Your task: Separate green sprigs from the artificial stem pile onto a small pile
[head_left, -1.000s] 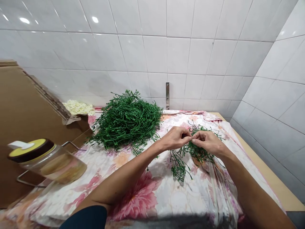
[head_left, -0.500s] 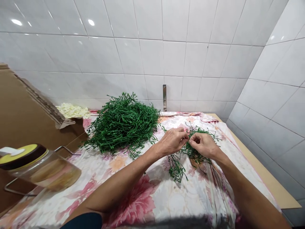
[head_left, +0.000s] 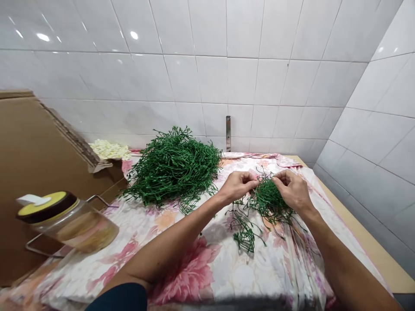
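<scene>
A thin-stemmed green artificial vine sprig (head_left: 268, 202) lies bunched and tangled on the floral cloth (head_left: 207, 263).

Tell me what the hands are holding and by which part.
The right hand pinches the top of a tangled green sprig between its fingertips; the left hand seems to hold its thin stems at the left edge.

Bright even light, glare spots on glossy wall tiles (head_left: 181, 77), wide-angle bending at the edges
</scene>
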{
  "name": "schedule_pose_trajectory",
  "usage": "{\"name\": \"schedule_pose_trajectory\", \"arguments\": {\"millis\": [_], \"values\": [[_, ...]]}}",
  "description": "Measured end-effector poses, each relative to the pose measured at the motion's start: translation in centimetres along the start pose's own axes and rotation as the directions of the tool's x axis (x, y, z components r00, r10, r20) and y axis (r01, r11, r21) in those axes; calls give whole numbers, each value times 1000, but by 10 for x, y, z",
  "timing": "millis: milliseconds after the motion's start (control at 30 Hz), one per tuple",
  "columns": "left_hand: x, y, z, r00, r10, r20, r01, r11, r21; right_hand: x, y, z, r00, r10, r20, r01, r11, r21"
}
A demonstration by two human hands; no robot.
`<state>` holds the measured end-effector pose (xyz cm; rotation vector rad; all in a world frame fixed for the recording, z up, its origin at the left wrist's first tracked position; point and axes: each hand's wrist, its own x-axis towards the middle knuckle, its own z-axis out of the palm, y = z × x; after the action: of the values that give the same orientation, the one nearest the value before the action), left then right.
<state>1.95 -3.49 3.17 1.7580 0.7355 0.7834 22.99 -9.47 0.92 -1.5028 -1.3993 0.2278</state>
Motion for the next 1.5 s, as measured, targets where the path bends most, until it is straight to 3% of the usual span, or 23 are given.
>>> {"name": "schedule_pose_trajectory", "arguments": {"millis": [100, 200, 433, 567, 767, 900, 1167, 1333, 1500], "values": [[7, -7, -4, 999, -23, 29, 27, 987, -161, -1, 0, 1, 1000, -9, 3, 9, 1000, -22], [10, -13, -7, 998, -15, 56, 27, 975, -219, -5, -6, 0, 999, -33, 2, 33, 998, -59], [7, -9, -6, 998, -21, 66, 34, 979, -200, -16, -20, 8, 964, -68, 256, 35, 991, 133], [5, -6, -3, 998, -12, 69, 25, 981, -192, -16, -18, 13, 957, -32, 287, -30, 977, 212], [4, -8, 3, 997, 38, 63, -25, 979, -200, -17, -20, 13, 964, -46, 263, -21, 970, 243], [1, -6, 5, 998, 63, 30, -60, 992, -111, -18, -21, 13, 973, -51, 225, 15, 987, 161], [-3, -6, 9, 994, 109, 6, -109, 990, 91, -19, -21, 15, 963, -64, 262, 25, 988, 149], [-12, 2, 14, 954, 296, -42, -236, 834, 499, -23, -23, 17, 974, -108, 200, 109, 994, 3], [-12, 0, 15, 952, 305, -21, -238, 782, 576, -23, -20, 18, 949, -272, 158, 292, 949, -120]]}}
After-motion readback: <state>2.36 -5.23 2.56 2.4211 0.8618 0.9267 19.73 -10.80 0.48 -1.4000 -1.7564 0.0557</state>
